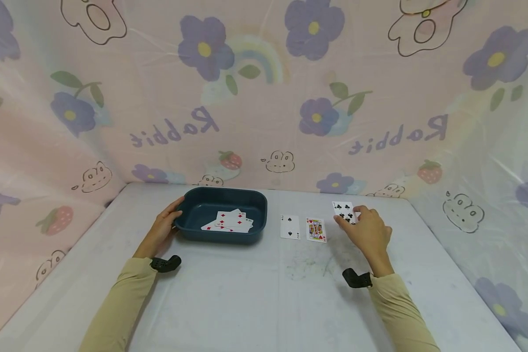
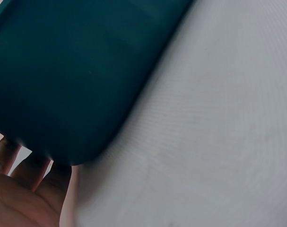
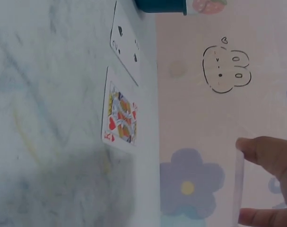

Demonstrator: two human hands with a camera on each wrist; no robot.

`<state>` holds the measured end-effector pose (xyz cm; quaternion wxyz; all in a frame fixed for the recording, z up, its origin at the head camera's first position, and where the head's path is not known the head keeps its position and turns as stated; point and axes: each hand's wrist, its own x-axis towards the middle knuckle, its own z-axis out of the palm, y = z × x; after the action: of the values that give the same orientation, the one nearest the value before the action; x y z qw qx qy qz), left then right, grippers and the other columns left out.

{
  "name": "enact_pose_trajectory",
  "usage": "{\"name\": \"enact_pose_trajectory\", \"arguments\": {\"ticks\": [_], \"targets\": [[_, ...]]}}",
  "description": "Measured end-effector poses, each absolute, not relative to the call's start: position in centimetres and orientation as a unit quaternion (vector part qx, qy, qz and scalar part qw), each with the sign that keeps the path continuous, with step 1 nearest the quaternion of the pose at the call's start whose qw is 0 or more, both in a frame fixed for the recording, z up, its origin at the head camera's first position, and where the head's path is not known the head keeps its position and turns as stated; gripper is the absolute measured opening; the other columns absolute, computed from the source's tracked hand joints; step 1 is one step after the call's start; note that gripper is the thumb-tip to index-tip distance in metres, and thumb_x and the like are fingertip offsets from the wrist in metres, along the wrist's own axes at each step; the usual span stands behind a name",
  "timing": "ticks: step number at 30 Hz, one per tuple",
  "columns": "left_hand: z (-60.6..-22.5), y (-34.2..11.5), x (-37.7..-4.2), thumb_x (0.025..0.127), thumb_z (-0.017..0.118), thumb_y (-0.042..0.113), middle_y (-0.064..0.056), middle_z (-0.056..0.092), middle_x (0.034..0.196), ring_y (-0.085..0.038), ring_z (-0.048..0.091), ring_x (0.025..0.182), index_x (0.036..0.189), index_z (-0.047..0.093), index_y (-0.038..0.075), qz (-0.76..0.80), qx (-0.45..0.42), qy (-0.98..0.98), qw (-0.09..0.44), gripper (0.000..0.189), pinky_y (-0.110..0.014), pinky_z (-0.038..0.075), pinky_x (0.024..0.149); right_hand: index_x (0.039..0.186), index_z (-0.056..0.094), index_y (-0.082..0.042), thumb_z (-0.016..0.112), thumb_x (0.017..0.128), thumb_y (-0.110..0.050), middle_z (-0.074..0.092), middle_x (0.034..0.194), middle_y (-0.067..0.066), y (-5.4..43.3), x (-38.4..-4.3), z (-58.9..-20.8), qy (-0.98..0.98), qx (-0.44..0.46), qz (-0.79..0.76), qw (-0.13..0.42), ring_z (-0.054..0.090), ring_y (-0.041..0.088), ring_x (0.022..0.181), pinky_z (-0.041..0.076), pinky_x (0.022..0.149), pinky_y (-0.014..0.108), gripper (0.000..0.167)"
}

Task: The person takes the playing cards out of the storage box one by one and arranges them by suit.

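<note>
My right hand (image 1: 371,234) pinches a seven of clubs playing card (image 1: 344,211) between thumb and fingers, above the right part of the table. In the right wrist view that card (image 3: 238,189) shows nearly edge-on. To its left lie the king of hearts (image 1: 316,230) and the two of spades (image 1: 290,227), face up, side by side and apart. My left hand (image 1: 162,227) holds the left end of a dark teal tub (image 1: 229,238), thumb at the rim. Fingers (image 2: 53,184) meet its end wall; their tips are partly hidden. Several red-suit cards (image 1: 231,222) overlap inside the tub.
A white cloth covers the table (image 1: 229,303), with faint grey smudges in front of the two cards. A pink patterned curtain (image 1: 255,98) rises at the back and along both sides. Black wrist mounts (image 1: 356,278) sit on both arms.
</note>
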<state>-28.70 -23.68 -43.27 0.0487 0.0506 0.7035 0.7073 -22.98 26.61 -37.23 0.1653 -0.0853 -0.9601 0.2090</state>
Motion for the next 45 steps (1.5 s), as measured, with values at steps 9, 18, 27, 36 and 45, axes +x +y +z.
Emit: {"name": "enact_pose_trajectory", "arguments": {"ticks": [9, 18, 27, 36, 45], "targets": [[-43.4, -23.8, -28.8, 0.107, 0.032, 0.012, -0.008, 0.002, 0.161, -0.031, 0.007, 0.144, 0.156, 0.018, 0.014, 0.702, 0.054, 0.709, 0.049, 0.052, -0.052, 0.018, 0.111, 0.128, 0.053, 0.004, 0.067, 0.083, -0.057, 0.057, 0.110, 0.027, 27.8, -23.6, -38.6, -0.962, -0.118, 0.205, 0.135, 0.056, 0.040, 0.095, 0.034, 0.080, 0.065, 0.077], [-43.2, -23.8, -28.8, 0.106, 0.032, 0.012, -0.007, 0.002, 0.161, -0.032, 0.008, 0.144, 0.156, 0.018, 0.014, 0.699, 0.051, 0.712, 0.052, 0.052, -0.053, 0.019, 0.111, 0.126, 0.054, 0.008, 0.066, 0.084, -0.053, 0.055, 0.117, 0.031, 28.1, -24.1, -39.9, -0.965, -0.128, 0.207, 0.100, 0.054, 0.044, 0.102, 0.033, 0.082, 0.065, 0.075], [-43.3, -23.8, -28.9, 0.106, 0.033, 0.011, -0.009, 0.003, 0.161, -0.033, 0.010, 0.144, 0.156, 0.018, 0.011, 0.702, 0.054, 0.708, 0.049, 0.052, -0.053, 0.019, 0.110, 0.122, 0.055, 0.009, 0.065, 0.084, -0.052, 0.057, 0.112, 0.029, 28.0, -24.7, -40.9, -0.969, -0.136, 0.198, 0.054, 0.055, 0.040, 0.097, 0.032, 0.083, 0.065, 0.072], [-43.3, -23.8, -28.9, 0.106, 0.032, 0.010, -0.011, 0.002, 0.161, -0.033, 0.011, 0.143, 0.156, 0.017, 0.011, 0.702, 0.060, 0.708, 0.054, 0.052, -0.053, 0.019, 0.110, 0.111, 0.057, 0.008, 0.067, 0.081, -0.052, 0.059, 0.096, 0.023, 28.4, -25.3, -42.0, -0.972, -0.134, 0.191, 0.031, 0.055, 0.035, 0.084, 0.036, 0.080, 0.063, 0.068], [-43.2, -23.9, -28.6, 0.106, 0.032, 0.011, -0.010, 0.002, 0.161, -0.033, 0.008, 0.144, 0.156, 0.018, 0.012, 0.697, 0.058, 0.712, 0.055, 0.052, -0.054, 0.018, 0.110, 0.104, 0.056, 0.008, 0.067, 0.082, -0.052, 0.057, 0.089, 0.020, 28.4, -25.4, -42.4, -0.973, -0.132, 0.189, 0.015, 0.055, 0.034, 0.079, 0.040, 0.076, 0.061, 0.066]]}}
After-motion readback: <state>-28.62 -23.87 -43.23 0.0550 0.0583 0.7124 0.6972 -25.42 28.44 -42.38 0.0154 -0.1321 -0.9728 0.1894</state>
